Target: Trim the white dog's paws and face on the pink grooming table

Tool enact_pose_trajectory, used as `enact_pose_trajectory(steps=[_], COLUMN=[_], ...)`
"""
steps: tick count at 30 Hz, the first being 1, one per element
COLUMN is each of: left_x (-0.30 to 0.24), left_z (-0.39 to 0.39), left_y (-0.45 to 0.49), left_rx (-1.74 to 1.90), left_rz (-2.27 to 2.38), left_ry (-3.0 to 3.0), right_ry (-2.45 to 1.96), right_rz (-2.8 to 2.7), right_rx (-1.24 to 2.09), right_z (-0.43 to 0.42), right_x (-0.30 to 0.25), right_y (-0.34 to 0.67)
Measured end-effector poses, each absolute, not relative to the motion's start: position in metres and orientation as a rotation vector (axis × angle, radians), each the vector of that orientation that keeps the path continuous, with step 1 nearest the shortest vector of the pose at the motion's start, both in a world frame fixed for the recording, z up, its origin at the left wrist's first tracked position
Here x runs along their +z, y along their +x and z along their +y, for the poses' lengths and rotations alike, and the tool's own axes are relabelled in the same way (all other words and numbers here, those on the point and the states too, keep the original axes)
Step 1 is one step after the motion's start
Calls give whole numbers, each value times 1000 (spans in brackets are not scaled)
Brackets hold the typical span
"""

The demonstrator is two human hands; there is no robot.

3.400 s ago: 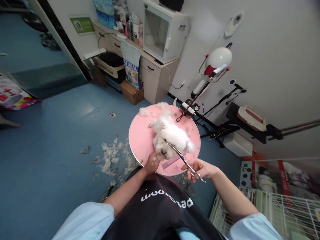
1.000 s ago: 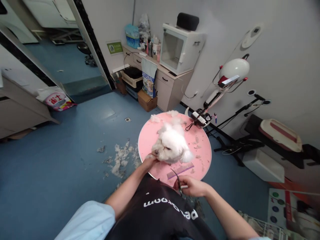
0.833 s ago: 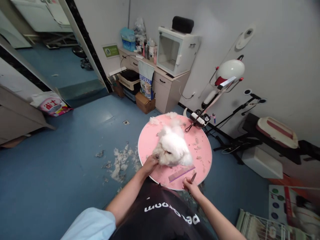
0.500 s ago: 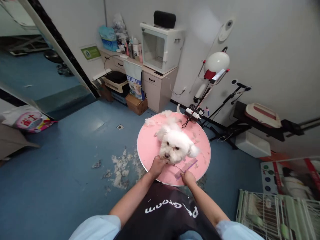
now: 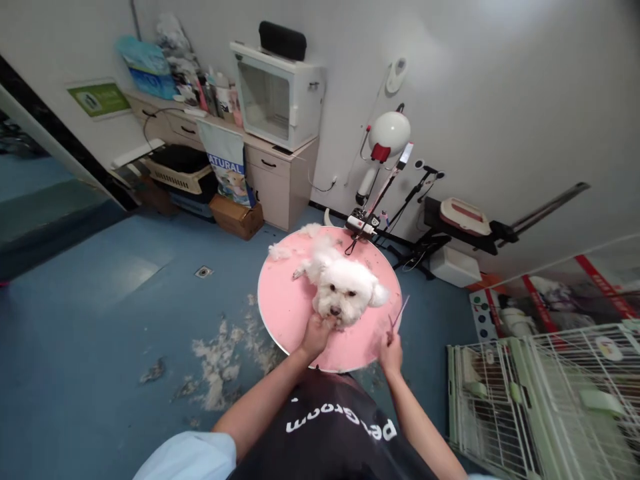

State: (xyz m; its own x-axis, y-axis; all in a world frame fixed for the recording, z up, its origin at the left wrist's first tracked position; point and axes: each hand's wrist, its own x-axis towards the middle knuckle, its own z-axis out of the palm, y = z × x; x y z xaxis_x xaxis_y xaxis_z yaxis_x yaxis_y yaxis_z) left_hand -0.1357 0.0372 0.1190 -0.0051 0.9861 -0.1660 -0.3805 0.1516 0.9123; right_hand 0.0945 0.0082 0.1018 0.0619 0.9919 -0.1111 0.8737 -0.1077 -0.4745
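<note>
A fluffy white dog (image 5: 350, 283) is on a round pink grooming table (image 5: 287, 303), its face toward me. Under its chin is my left hand (image 5: 319, 335), with fingers closed on the fur of the muzzle; the fingertips are partly hidden. My right hand (image 5: 391, 352) is near the table's right edge, apart from the dog. In it is a slim pair of purplish scissors (image 5: 399, 315), blades pointing up and away from me. Tufts of cut white fur (image 5: 281, 252) lie at the table's far left.
A grooming arm with a hanging loop (image 5: 351, 245) rises behind the table. Cut fur (image 5: 216, 363) litters the floor at left. Wire cages (image 5: 493, 400) stand at right. A cabinet (image 5: 280, 190) carries a white glass-fronted box (image 5: 277, 100) by the wall.
My right hand has moved away from the dog's chin to the right, and the scissors now point upward. My left hand stays at the chin. The view has turned to the right.
</note>
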Motion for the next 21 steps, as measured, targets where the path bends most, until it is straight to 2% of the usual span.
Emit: enact_pose_trajectory(steps=[2,5,7,10,14,21], left_x=[119,118,118,117,116,115], left_z=[38,37,37,36,34,30], left_y=[-133,-129,-127,-126,-126,-126], left_rx=[1272,1263,1254,1243,1250,1272], left_rz=[982,954,925,910,906,907], left_ry=[775,761,761,794,788,754], right_ry=[-2059,-1551,-1313,-1253,-1302,-1392], right_rz=[-1849,-2256,-2571,-2810,-2780,-2578], right_rx=[321,-192,-355,-541,-674,-576], right_z=[4,7,15,27,30,6], right_x=[135,205,251,295,302,258], right_y=[110,121,117,103,92,87])
